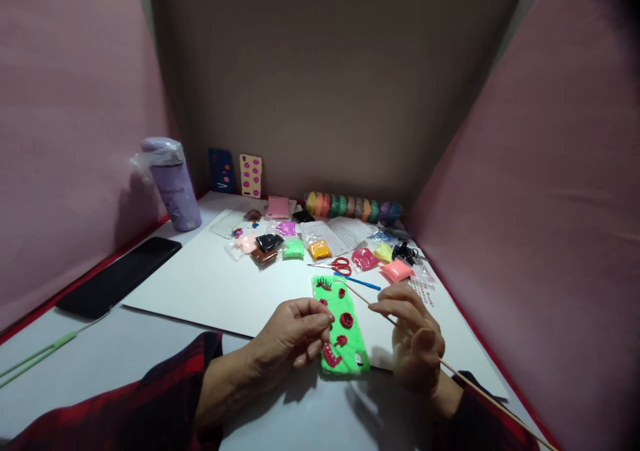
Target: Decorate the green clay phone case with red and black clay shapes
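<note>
Centre frame: green case point(350, 361) bears red shapes point(346, 319), bare patches left. Left hand point(293, 334) fingertips pressed together at it; right hand point(413, 341) pinches stick point(367, 301).

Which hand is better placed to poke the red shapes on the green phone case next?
Right, probably: the right hand grips the wooden stick, its tip at the green phone case. The left hand is pinched at the case's left edge.
</note>
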### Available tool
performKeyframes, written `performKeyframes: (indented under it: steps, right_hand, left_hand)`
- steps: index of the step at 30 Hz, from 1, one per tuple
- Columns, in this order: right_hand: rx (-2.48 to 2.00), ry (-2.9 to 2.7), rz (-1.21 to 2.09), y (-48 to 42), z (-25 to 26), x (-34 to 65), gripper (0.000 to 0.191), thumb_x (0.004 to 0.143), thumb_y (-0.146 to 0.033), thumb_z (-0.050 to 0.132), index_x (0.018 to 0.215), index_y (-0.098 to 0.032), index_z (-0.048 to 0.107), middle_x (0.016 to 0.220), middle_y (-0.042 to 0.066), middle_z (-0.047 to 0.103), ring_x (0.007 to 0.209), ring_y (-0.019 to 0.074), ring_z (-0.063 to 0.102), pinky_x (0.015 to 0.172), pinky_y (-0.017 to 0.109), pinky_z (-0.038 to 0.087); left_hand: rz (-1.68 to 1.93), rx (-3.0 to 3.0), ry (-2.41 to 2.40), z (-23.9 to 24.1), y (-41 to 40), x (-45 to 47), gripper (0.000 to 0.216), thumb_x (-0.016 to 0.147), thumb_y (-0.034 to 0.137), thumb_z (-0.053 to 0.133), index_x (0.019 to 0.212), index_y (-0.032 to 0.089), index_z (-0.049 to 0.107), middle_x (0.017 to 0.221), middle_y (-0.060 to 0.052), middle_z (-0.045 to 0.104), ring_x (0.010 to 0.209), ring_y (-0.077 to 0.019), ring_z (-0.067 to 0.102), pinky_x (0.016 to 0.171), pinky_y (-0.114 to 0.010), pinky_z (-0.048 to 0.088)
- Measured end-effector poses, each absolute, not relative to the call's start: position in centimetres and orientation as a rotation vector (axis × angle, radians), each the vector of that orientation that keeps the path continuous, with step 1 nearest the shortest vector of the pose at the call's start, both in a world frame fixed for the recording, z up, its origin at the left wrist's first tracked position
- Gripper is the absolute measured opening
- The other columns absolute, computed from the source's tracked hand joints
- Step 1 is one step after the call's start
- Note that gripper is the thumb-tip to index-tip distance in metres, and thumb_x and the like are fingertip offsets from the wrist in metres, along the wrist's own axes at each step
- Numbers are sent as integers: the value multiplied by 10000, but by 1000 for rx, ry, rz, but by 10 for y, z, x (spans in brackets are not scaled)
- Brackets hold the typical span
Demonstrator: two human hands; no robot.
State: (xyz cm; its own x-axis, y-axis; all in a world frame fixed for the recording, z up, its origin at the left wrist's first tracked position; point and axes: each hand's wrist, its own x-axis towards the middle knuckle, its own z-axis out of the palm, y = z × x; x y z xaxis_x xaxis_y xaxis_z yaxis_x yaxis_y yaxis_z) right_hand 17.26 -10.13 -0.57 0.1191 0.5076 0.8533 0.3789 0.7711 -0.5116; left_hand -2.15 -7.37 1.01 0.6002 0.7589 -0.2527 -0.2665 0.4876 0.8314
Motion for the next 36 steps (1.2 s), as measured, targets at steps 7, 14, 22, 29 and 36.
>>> performKeyframes:
  steps: [7,14,22,29,36]
  right_hand:
    - [-738,-1619,281,-113,1,168,522,978,-509,282,912,-185,685,696,61,635,636,185,587,580,348,450]
    - [-727,-1849,119,-105,-4,157,262,812,-13,578,1003,-181,642,796,50,613,671,134,598,569,248,497]
    - [-753,-1961,119,-102,-7,156,226,824,-46,563,1003,-170,619,794,48,589,669,131,581,565,239,473]
    - [-827,-1870,405,-106,-3,154,99,844,-96,549,885,-181,580,718,12,565,613,120,524,555,245,439]
    - [-900,-1796,564,-108,-1,153,62,877,-179,554,835,-174,599,716,15,596,626,128,571,578,255,476]
  left_hand:
    - [715,847,669,8,-71,-21,273,724,315,757,769,126,566,570,23,591,348,-15,405,279,-97,244]
    - [673,905,696,8,-73,-23,288,731,357,751,787,130,582,582,11,609,358,-27,431,293,-105,262]
    - [702,989,641,-3,-76,-23,294,751,385,737,808,128,607,570,-5,635,354,-39,426,328,-134,280]
    - [723,1027,645,0,-77,-24,287,744,378,753,765,112,648,497,10,605,355,-34,423,353,-133,284]
    - [782,1008,682,2,-78,-23,307,698,372,788,677,125,607,457,36,558,339,-35,415,335,-134,267]
